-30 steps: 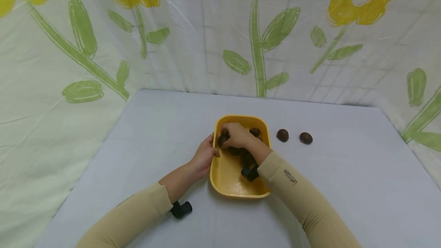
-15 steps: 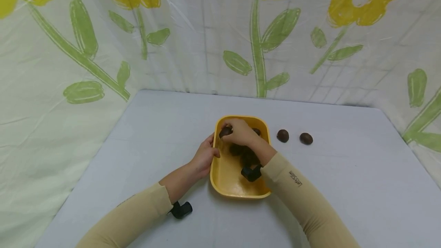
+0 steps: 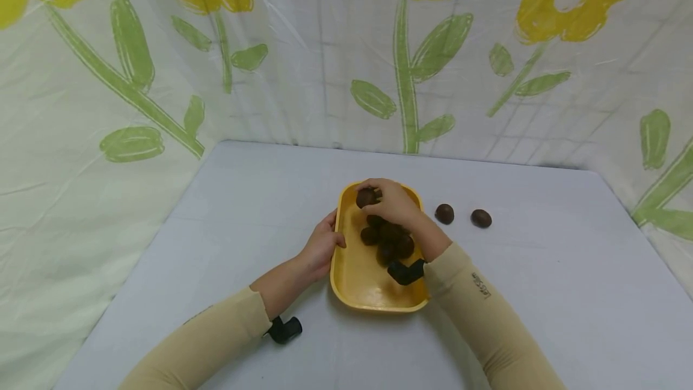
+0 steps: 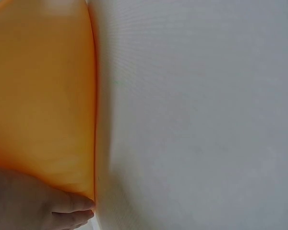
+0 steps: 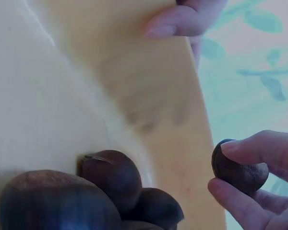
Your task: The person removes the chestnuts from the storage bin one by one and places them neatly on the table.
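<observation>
My left hand (image 3: 321,247) grips the left wall of a yellow plastic tub (image 3: 354,284), its thumb over the rim and its fingers along the outside. In the left wrist view those fingertips (image 4: 79,203) lie against the tub's outer wall. Over the tub's far left part, my right hand (image 3: 395,202) pinches a dark brown chestnut (image 3: 366,197) between thumb and fingers. The right wrist view shows this chestnut (image 5: 240,171) raised at the rim, above the other nuts. Several more chestnuts (image 3: 388,235) lie heaped in the tub's middle and right side, partly covered by the right hand and wrist.
Two loose chestnuts, one nearer (image 3: 445,213) and one farther right (image 3: 480,218), lie on the white table (image 3: 541,294) beyond the tub's right side. Black wrist-worn devices show below each sleeve. A flower-printed curtain (image 3: 303,77) hangs behind the table.
My right hand has risen from the tub's left side, moving right and toward the far rim with the chestnut. More of the heap now shows. My left hand keeps its place on the tub.
</observation>
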The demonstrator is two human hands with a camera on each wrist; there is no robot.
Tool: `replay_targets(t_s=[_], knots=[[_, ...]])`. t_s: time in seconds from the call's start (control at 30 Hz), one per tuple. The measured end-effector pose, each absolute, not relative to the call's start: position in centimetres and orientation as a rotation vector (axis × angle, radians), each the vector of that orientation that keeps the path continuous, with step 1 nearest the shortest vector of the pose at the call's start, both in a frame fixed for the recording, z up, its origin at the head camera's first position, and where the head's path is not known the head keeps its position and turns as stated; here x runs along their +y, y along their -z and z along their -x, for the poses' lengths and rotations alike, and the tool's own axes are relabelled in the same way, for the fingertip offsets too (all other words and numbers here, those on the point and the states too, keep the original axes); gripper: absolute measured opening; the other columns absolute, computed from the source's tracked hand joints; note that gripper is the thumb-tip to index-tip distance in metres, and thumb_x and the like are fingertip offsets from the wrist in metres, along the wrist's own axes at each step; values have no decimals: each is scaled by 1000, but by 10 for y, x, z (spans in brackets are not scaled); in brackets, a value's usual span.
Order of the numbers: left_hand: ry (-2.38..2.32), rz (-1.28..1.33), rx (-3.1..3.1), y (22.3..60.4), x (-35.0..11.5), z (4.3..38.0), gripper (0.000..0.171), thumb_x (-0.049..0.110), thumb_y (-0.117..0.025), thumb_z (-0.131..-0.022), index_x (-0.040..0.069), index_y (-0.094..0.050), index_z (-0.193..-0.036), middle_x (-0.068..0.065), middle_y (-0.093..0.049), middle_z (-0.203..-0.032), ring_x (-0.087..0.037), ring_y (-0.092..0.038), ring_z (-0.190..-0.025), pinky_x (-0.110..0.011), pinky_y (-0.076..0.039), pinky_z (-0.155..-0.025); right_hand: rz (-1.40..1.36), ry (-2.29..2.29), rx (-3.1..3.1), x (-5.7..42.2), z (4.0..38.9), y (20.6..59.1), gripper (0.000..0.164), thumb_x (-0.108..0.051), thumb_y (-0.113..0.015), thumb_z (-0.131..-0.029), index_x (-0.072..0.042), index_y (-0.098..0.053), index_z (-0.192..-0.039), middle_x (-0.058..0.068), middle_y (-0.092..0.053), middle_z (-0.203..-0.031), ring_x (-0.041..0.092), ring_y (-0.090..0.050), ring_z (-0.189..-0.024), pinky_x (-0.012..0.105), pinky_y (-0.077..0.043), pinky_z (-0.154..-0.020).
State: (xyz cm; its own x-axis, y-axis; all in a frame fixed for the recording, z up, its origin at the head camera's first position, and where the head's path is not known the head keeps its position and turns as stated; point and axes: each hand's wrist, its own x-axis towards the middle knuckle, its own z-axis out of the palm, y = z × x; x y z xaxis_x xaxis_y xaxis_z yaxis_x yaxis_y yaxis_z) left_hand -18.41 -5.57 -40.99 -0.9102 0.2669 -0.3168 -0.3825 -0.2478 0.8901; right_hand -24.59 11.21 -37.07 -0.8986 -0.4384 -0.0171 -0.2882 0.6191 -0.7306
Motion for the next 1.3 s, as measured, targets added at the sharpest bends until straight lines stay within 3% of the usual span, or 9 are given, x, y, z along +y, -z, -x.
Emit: replay_targets(t_s=[0.27,0.37,0.47,0.67,1.03,1.13,1.3], knots=[[-2175,169,1649,409,-56,183,85,-19,-32,-72,8,-14,-150,-10,-22,-154,-30,-30,-138,-44,-28,-112,512,1348,2553,134,246,366,40,-12,-63,-85,-13,-58,-124,10,-54,-129,31,-56,-113,43,-52,-86],[-2178,178,1650,409,-55,184,85,-19,-32,-71,8,-14,-150,-9,-21,-155,-30,-30,-138,-44,-28,-112,446,1410,2513,145,244,364,42,-13,-61,-86,-15,-56,-128,10,-52,-131,32,-58,-103,41,-53,-73],[-2178,181,1652,409,-55,185,86,-19,-32,-71,9,-14,-150,-9,-21,-155,-29,-29,-138,-44,-28,-112,381,1459,2499,156,244,364,42,-14,-58,-87,-16,-55,-129,11,-53,-131,29,-58,-97,39,-49,-71],[-2172,177,1656,412,-56,185,84,-19,-32,-72,8,-14,-150,-9,-20,-155,-30,-29,-138,-44,-27,-112,302,1619,2402,177,244,363,38,-13,-52,-93,-8,-53,-130,17,-50,-131,31,-55,-113,40,-49,-93],[-2162,180,1672,411,-55,184,82,-18,-32,-74,8,-14,-150,-9,-20,-155,-30,-30,-138,-44,-27,-112,225,1557,2513,212,240,361,47,-18,-54,-92,-4,-45,-136,21,-49,-130,34,-53,-118,33,-51,-89],[-2162,184,1667,411,-55,184,82,-18,-31,-74,8,-14,-150,-8,-20,-155,-30,-29,-138,-44,-27,-112,201,1551,2555,222,239,361,49,-21,-57,-91,-2,-46,-134,21,-50,-129,27,-57,-112,27,-53,-85],[-2165,182,1662,410,-55,184,82,-18,-32,-74,8,-14,-150,-9,-20,-155,-30,-29,-138,-44,-27,-112,141,1640,2538,236,237,362,51,-23,-59,-89,0,-45,-132,19,-49,-128,0,-60,-94,21,-53,-82]])
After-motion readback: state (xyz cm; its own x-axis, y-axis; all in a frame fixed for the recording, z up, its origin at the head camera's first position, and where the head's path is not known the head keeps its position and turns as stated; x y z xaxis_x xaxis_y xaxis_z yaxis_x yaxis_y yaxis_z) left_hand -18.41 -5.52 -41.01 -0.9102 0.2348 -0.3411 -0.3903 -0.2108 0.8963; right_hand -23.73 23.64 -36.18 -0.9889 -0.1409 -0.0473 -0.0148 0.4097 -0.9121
